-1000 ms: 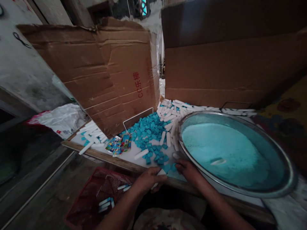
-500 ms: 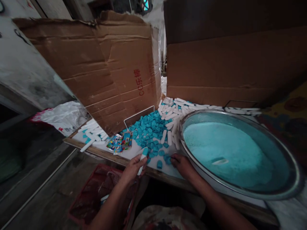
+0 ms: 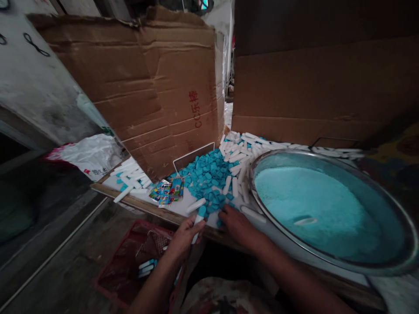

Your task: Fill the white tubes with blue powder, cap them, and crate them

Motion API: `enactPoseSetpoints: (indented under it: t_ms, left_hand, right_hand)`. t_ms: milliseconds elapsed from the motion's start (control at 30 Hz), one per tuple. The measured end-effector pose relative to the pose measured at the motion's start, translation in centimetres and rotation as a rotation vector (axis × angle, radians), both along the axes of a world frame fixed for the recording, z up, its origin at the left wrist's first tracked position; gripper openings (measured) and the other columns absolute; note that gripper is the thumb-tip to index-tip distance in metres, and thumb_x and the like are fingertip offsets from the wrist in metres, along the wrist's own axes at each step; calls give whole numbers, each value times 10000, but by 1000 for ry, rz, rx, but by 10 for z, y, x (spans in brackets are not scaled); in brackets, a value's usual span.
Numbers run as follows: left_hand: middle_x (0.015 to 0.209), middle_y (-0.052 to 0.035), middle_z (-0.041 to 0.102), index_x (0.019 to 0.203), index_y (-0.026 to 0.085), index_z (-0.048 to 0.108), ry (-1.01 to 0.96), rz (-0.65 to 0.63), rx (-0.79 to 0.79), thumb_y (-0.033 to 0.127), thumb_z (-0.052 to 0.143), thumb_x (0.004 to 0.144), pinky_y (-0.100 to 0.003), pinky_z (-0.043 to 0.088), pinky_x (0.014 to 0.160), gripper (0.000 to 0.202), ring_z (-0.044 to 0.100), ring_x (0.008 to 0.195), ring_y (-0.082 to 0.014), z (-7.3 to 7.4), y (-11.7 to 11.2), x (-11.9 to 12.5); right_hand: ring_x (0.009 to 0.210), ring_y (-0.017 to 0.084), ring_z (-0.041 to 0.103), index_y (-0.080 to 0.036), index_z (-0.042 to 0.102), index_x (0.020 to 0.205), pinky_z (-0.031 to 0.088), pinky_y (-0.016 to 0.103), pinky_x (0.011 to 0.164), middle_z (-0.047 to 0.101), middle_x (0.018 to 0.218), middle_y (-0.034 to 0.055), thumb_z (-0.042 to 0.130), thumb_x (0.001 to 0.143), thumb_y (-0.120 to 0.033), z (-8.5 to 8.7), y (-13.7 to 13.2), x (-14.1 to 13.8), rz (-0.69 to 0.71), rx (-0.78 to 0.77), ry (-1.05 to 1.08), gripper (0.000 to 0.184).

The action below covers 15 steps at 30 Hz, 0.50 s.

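My left hand [image 3: 189, 233] is closed around a white tube with a blue cap [image 3: 200, 216], tilted upward at the table's front edge. A loose white tube [image 3: 196, 205] lies just beyond it. My right hand [image 3: 240, 224] rests low on the table, its fingers curled down among blue caps [image 3: 209, 172]; a bit of blue shows under the fingertips, but whether they pinch a cap is hidden. Right of that hand, another white tube [image 3: 253, 214] lies beside the metal basin [image 3: 330, 263], which holds pale turquoise powder with a light-coloured piece on top.
Cardboard panels [image 3: 163, 96] wall off the table's back. White tubes [image 3: 237, 150] are heaped behind the caps, with more tubes [image 3: 131, 181] at the left end. Small printed packets [image 3: 168, 192] lie near the front edge. Below stands a red crate [image 3: 114, 274] with several capped tubes inside.
My right hand has moved left, closer to my left hand. Loose white tubes now lie beyond the left hand and beside the basin. The left hand still holds its capped tube.
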<state>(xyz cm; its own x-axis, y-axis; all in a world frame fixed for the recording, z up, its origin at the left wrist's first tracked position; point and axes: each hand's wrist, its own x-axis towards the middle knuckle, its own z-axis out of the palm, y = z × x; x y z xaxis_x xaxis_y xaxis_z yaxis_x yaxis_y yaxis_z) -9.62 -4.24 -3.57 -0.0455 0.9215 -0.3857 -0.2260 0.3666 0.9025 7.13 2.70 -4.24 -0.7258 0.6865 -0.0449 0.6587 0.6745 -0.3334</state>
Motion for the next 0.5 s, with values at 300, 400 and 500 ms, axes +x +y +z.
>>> enactPoseSetpoints:
  t_ms: [300,400,500]
  left_hand:
    - [446,81,407,771,135,580,-90,-87,0,416,709,591,-181,182,363,358,294,359,-40,-12,6,20]
    - [427,78,402,752,132,571,-167,-109,26,382,701,594,-179,171,352,323,288,339,-37,-14,7,25]
    - [424,76,405,769,124,580,-167,-129,58,354,697,597,-177,173,361,310,271,341,-33,-15,7,25]
  right_hand:
    - [862,203,549,-206,555,989,414,297,730,593,955,69,539,751,-125,13,-15,14,12,-146,427,252]
    - [865,193,554,-212,556,990,418,293,742,593,942,58,528,763,-117,15,-20,15,-26,-215,591,249]
    - [850,190,551,-205,562,981,420,289,731,589,914,56,524,776,-140,14,-24,17,-42,-264,673,219]
